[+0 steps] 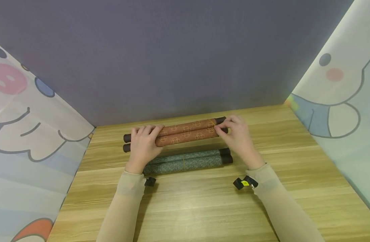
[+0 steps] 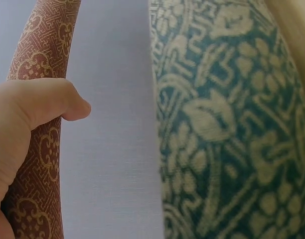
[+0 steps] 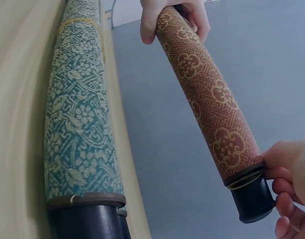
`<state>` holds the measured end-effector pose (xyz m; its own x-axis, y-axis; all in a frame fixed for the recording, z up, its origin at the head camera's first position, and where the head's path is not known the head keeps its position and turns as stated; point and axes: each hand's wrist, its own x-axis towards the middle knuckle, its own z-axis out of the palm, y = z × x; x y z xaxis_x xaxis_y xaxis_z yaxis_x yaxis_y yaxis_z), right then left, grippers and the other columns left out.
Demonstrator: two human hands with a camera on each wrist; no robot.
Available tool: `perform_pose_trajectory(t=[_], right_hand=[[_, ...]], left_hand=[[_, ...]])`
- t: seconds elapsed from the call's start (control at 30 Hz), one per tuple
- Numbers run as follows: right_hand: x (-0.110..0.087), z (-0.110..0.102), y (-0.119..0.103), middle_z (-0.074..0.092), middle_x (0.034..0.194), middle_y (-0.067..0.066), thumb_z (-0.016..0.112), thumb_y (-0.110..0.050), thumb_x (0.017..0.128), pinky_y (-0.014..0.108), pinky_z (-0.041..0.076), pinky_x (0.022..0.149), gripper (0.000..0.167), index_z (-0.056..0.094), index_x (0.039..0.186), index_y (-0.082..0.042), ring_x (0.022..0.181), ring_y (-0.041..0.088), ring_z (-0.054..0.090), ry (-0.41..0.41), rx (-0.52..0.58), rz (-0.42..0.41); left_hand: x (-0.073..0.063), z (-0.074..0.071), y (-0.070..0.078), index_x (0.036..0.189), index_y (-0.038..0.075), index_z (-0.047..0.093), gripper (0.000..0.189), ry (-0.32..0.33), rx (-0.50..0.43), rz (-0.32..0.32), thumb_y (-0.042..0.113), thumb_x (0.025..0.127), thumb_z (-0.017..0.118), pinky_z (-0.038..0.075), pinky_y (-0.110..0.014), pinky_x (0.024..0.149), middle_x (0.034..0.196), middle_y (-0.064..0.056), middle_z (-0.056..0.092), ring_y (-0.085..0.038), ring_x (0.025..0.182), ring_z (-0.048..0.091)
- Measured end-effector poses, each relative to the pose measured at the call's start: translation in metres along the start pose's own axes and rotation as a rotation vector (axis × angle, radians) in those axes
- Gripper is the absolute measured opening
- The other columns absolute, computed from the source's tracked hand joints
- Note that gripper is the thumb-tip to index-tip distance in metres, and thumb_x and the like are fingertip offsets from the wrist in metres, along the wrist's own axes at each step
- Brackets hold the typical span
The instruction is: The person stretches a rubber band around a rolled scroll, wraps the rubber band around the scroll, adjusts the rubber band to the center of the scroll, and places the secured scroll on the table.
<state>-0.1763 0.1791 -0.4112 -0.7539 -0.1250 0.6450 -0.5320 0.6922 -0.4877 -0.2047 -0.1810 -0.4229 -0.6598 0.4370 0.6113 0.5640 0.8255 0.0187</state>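
Note:
A red-brown brocade scroll (image 1: 188, 133), rolled up from both sides, has gold medallions and dark end knobs (image 3: 253, 201). My left hand (image 1: 144, 143) grips it near its left end, thumb along the near roll. At the other end my right hand (image 1: 237, 137) pinches a thin yellow rubber band (image 3: 245, 180) with thumb and index finger, where the cloth meets the dark knob. On the near side lies a green patterned scroll (image 1: 201, 159), also a double roll, with a yellow band (image 1: 184, 162) round its middle. My left wrist hides its left end.
Both scrolls are over a light wood-grain table (image 1: 191, 208). A grey wall (image 1: 179, 60) rises behind its back edge. Cartoon-printed panels stand at the left (image 1: 36, 134) and right (image 1: 339, 111). Each wrist carries a small black device (image 1: 238, 183).

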Motion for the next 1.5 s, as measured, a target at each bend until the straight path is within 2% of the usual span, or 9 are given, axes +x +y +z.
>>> perform_pose_trajectory(t=[0.2,0.57,0.97,1.17,1.3,1.4,1.5], right_hand=[[0.000,0.001,0.000,0.065,0.093,0.014,0.083,0.000,0.092,0.046,0.053,0.078,0.005,0.079,0.091,0.003,0.087,0.033,0.061,-0.041,-0.059,-0.024],[0.000,0.005,0.000,0.065,0.097,0.013,0.081,0.004,0.092,0.042,0.056,0.081,0.006,0.078,0.095,0.000,0.089,0.029,0.062,-0.083,-0.029,-0.039],[-0.001,0.008,0.003,0.063,0.097,0.011,0.078,0.005,0.096,0.038,0.050,0.077,0.007,0.078,0.095,-0.002,0.087,0.026,0.057,-0.098,0.017,-0.074],[-0.002,0.006,0.005,0.063,0.099,0.012,0.079,0.003,0.095,0.039,0.053,0.078,0.004,0.076,0.095,0.001,0.090,0.027,0.059,-0.091,0.024,-0.136],[-0.001,0.005,0.005,0.063,0.103,0.014,0.079,0.003,0.095,0.042,0.051,0.079,0.004,0.076,0.095,0.001,0.095,0.031,0.059,-0.089,0.034,-0.181],[-0.001,0.005,0.004,0.062,0.107,0.018,0.079,0.002,0.095,0.047,0.048,0.084,0.004,0.075,0.095,0.002,0.101,0.038,0.056,-0.074,0.020,-0.196],[-0.001,0.007,0.001,0.057,0.108,0.021,0.079,0.001,0.094,0.051,0.042,0.087,0.004,0.075,0.093,0.002,0.100,0.042,0.048,-0.040,0.002,-0.213]], left_hand=[[0.000,0.003,0.001,0.133,0.016,0.074,0.063,-0.003,0.004,0.001,0.026,0.077,0.100,0.045,-0.061,0.088,0.115,-0.016,0.077,-0.043,0.100,0.071],[-0.002,0.003,-0.005,0.134,0.017,0.074,0.064,-0.017,0.013,-0.005,0.024,0.076,0.100,0.047,-0.062,0.089,0.116,-0.014,0.077,-0.042,0.102,0.072],[-0.004,0.004,-0.009,0.136,0.018,0.074,0.068,-0.044,-0.024,-0.029,0.021,0.074,0.101,0.045,-0.062,0.092,0.117,-0.015,0.077,-0.042,0.103,0.071],[-0.003,0.007,-0.011,0.138,0.020,0.074,0.072,-0.049,-0.035,-0.026,0.018,0.072,0.101,0.047,-0.060,0.090,0.117,-0.014,0.077,-0.042,0.102,0.072],[-0.004,0.008,-0.013,0.140,0.022,0.075,0.075,-0.051,-0.044,-0.046,0.018,0.069,0.100,0.048,-0.059,0.089,0.117,-0.013,0.079,-0.041,0.102,0.074],[-0.004,0.007,-0.013,0.140,0.021,0.076,0.075,-0.039,-0.054,-0.070,0.019,0.069,0.100,0.048,-0.059,0.089,0.116,-0.014,0.080,-0.042,0.100,0.075],[-0.003,0.004,-0.013,0.140,0.020,0.077,0.073,-0.020,-0.057,-0.092,0.019,0.070,0.100,0.048,-0.060,0.089,0.115,-0.015,0.080,-0.043,0.097,0.075]])
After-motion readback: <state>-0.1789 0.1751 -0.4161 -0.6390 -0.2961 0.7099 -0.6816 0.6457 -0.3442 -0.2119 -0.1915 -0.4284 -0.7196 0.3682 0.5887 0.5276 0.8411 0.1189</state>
